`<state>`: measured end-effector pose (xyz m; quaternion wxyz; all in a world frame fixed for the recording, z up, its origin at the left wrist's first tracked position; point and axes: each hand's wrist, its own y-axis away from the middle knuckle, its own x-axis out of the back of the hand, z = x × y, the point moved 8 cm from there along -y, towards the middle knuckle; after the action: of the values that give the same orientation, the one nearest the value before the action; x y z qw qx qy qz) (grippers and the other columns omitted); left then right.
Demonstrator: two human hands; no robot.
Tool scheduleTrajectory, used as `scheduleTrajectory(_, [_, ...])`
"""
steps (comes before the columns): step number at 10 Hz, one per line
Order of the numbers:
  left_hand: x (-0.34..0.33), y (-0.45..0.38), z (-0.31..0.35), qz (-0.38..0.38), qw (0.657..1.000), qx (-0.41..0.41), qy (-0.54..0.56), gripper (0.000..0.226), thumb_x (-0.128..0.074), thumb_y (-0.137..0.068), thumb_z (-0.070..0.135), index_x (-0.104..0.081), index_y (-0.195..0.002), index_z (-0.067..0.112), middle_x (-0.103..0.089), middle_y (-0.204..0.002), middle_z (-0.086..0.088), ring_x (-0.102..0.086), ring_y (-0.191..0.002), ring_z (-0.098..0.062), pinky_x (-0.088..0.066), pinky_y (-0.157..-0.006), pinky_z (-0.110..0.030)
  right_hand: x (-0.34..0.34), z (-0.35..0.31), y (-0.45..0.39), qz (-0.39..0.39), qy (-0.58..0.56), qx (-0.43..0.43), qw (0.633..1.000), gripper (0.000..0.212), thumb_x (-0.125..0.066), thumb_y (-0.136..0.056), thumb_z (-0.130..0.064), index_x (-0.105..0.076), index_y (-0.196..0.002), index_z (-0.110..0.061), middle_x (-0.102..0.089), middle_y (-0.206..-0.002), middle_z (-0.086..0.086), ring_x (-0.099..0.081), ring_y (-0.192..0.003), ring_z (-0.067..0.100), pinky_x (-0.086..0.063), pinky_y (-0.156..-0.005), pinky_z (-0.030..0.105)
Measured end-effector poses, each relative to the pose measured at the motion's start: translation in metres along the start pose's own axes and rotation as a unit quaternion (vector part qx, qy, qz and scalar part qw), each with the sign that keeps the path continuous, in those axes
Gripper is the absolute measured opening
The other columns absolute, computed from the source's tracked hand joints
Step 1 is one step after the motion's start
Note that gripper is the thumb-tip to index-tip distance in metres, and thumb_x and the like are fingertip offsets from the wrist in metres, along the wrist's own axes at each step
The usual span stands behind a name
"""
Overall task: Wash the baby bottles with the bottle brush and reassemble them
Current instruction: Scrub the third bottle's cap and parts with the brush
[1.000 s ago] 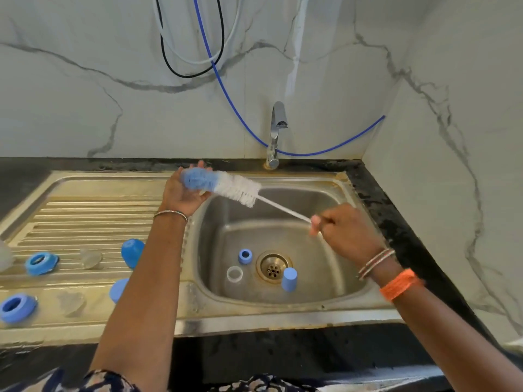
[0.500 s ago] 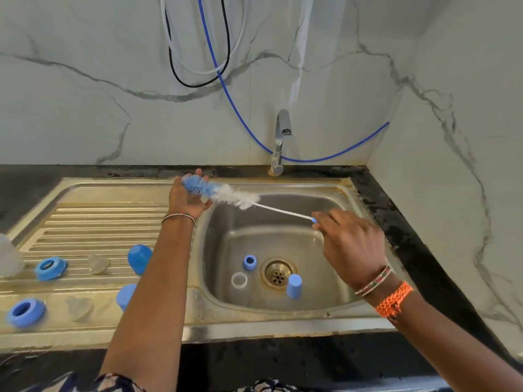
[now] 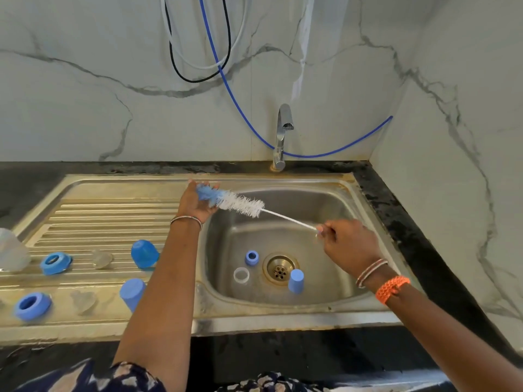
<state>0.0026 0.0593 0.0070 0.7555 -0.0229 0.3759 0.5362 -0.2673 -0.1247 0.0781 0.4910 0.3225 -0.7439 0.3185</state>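
Note:
A bottle brush [image 3: 240, 204] with white bristles and a blue tip stretches over the sink basin [image 3: 319, 199]. My right hand [image 3: 351, 244] pinches the end of its thin handle. The blue tip lies against the palm of my left hand [image 3: 195, 205], whose fingers are spread and nearly straight. On the draining board [image 3: 107, 213] lie two blue screw rings [image 3: 55, 263] [image 3: 32, 306], two clear teats [image 3: 102, 258] [image 3: 83, 301] and two blue caps [image 3: 144, 254] [image 3: 132, 292]. A clear bottle [image 3: 11, 253] shows at the left edge.
In the basin, around the drain [image 3: 280, 268], sit a small blue ring [image 3: 252, 257], a clear ring [image 3: 241, 275] and a small blue cap [image 3: 295, 280]. The tap [image 3: 283, 131] stands behind the basin with no water running. A blue hose [image 3: 240, 108] hangs on the wall.
My left hand has loosened from a grip round the blue brush tip to spread fingers. The brush now tilts down more toward my right hand.

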Motion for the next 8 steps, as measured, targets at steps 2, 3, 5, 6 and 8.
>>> scheduleTrajectory(2, [0.022,0.0,-0.012,0.127,0.982,0.106,-0.094,0.032,-0.035,-0.096,0.035,-0.053,-0.112,0.013,-0.054,-0.12,-0.007,-0.051,-0.093,-0.022,-0.04,-0.084,-0.039,0.033,-0.03,0.014,0.221,0.113,0.263,0.932,0.01,-0.064,-0.081,-0.029,-0.068,-0.079,-0.02,-0.058,-0.068,-0.003,-0.056,-0.056,0.02,-0.038,-0.037,0.024])
scheduleTrajectory(3, [0.016,0.002,-0.013,0.096,0.986,0.118,-0.067,0.028,-0.035,-0.097,0.032,-0.053,-0.103,0.012,-0.056,-0.123,-0.008,-0.054,-0.095,-0.022,-0.038,-0.09,-0.038,0.03,-0.027,0.011,0.205,0.092,0.224,0.948,0.014,-0.068,-0.079,-0.015,-0.065,-0.065,-0.017,-0.054,-0.055,-0.001,-0.053,-0.046,0.024,-0.029,-0.039,0.021])
scheduleTrajectory(5, [-0.02,0.006,0.008,-0.079,0.991,0.027,0.103,0.036,-0.021,-0.103,0.032,-0.054,-0.114,0.021,-0.071,-0.09,0.002,-0.047,-0.127,-0.024,-0.028,-0.106,-0.048,-0.056,-0.004,0.033,-0.429,-0.465,-0.226,0.741,0.03,-0.031,-0.1,-0.016,-0.05,-0.078,-0.01,-0.034,-0.049,-0.005,-0.021,-0.031,0.001,-0.017,-0.029,0.013])
scheduleTrajectory(6, [-0.007,0.001,0.013,-0.042,0.995,0.022,0.092,0.041,-0.023,-0.103,0.036,-0.056,-0.09,0.015,-0.071,-0.074,0.0,-0.057,-0.104,-0.02,-0.032,-0.102,-0.046,-0.043,-0.008,0.018,-0.308,-0.33,-0.108,0.886,0.025,-0.045,-0.099,-0.027,-0.057,-0.084,-0.01,-0.047,-0.057,0.0,-0.036,-0.037,0.006,-0.028,-0.037,0.018])
scheduleTrajectory(8, [0.007,-0.008,0.011,-0.009,1.0,0.022,0.001,0.044,-0.026,-0.101,0.047,-0.058,-0.096,0.017,-0.059,-0.104,-0.005,-0.054,-0.096,-0.02,-0.036,-0.093,-0.038,0.027,-0.04,0.01,0.156,0.129,0.203,0.958,0.02,-0.061,-0.086,-0.029,-0.065,-0.071,-0.016,-0.056,-0.063,0.0,-0.053,-0.046,0.023,-0.029,-0.041,0.021])
